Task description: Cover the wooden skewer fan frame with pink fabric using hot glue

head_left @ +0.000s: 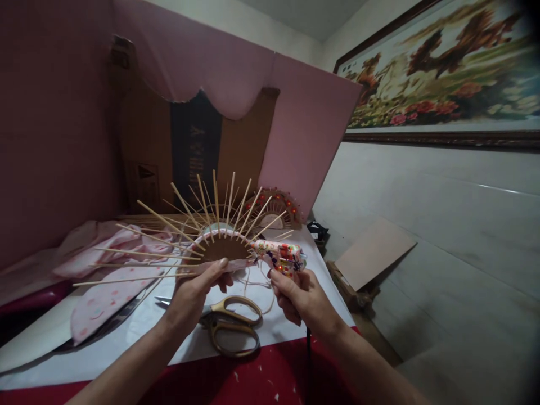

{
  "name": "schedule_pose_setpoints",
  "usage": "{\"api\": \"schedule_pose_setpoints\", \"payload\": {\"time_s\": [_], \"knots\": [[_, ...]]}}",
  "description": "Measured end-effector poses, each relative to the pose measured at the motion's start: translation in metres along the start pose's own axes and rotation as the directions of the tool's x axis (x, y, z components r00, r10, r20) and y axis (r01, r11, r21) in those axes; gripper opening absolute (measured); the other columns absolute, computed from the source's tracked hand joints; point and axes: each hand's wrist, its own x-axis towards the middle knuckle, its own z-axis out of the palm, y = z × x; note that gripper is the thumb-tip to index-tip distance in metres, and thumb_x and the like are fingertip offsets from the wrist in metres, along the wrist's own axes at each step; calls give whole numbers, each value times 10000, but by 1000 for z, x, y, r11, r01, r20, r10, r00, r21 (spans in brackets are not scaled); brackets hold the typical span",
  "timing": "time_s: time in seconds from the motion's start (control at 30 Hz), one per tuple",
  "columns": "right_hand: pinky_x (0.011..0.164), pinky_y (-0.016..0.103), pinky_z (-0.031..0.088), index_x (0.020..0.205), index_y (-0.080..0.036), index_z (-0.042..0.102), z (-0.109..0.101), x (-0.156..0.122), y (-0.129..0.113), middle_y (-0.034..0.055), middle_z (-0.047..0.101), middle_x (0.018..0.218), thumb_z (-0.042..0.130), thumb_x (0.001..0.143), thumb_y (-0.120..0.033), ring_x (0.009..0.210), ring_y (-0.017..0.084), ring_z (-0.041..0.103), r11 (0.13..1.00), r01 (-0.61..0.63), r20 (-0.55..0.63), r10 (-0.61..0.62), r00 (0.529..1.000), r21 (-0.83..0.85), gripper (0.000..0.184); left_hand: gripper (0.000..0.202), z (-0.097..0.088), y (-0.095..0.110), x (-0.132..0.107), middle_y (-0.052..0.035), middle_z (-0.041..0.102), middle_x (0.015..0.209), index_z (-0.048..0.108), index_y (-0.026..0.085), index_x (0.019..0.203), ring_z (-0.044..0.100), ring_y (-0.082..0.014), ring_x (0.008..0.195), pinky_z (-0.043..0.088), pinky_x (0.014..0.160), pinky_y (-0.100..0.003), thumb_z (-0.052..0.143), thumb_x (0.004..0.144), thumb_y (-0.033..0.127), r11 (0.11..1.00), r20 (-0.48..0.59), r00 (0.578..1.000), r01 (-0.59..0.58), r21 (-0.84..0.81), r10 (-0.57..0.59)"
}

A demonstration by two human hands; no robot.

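My left hand (pixel 205 284) is closed on the lower edge of a half-round cardboard piece (pixel 223 254), thumb on its near side. Thin wooden sticks (pixel 216 197) fan out from the curved rim, which carries a pale pink band. A pale strip (pixel 241 264) runs right from my left thumb toward the piece's right end. In my right hand (pixel 301 298) is a glue gun (pixel 280 253) with a colourful pattern, its nozzle close to that right end; whether it touches, I cannot tell. Gold-handled scissors (pixel 236 323) lie on the table below, blades partly behind my left wrist.
Pink fabric (pixel 139 242) and a dotted pink half-round piece (pixel 109 298) lie at left on the white tabletop (pixel 194 340). Behind stands a finished-looking half-round with red dots (pixel 291 203), before a pink board (pixel 312 129). A cardboard sheet (pixel 375 253) leans at right.
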Motion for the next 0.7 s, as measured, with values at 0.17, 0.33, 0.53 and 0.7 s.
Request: {"api": "schedule_pose_setpoints", "payload": {"time_s": [0.17, 0.33, 0.53, 0.7], "knots": [[260, 159, 208, 548, -180, 425, 1, 1, -2, -97, 336, 360, 603, 760, -495, 271, 24, 261, 1000, -2, 3, 2, 1000, 5, 419, 320, 0, -2, -3, -43, 610, 584, 658, 181, 568, 521, -173, 595, 376, 617, -302, 547, 803, 367, 999, 6, 1000, 0, 51, 0], [258, 156, 208, 534, -177, 424, 1, 1, -3, -91, 347, 359, 581, 782, -489, 263, 21, 268, 1000, -6, 34, 6, 999, -22, 429, 344, 1, 0, -4, -42, 601, 584, 649, 190, 568, 507, -178, 598, 362, 616, -308, 520, 818, 388, 995, 18, 1000, -1, 103, -1], [253, 159, 202, 544, -174, 444, 0, 3, 1, -96, 338, 347, 589, 781, -475, 256, 25, 261, 1000, -12, 54, 11, 999, 28, 409, 347, 4, 5, -5, -35, 583, 566, 623, 193, 537, 505, -178, 583, 363, 608, -313, 530, 807, 391, 996, 14, 1000, -7, 89, 6], [254, 154, 208, 567, -182, 442, -2, 3, -3, -104, 319, 365, 594, 779, -461, 279, 28, 246, 997, -61, 88, 56, 995, 55, 383, 341, 3, 3, -5, -39, 592, 573, 635, 195, 545, 513, -180, 595, 368, 625, -317, 528, 812, 378, 995, 18, 1000, -26, 101, 25]]}}
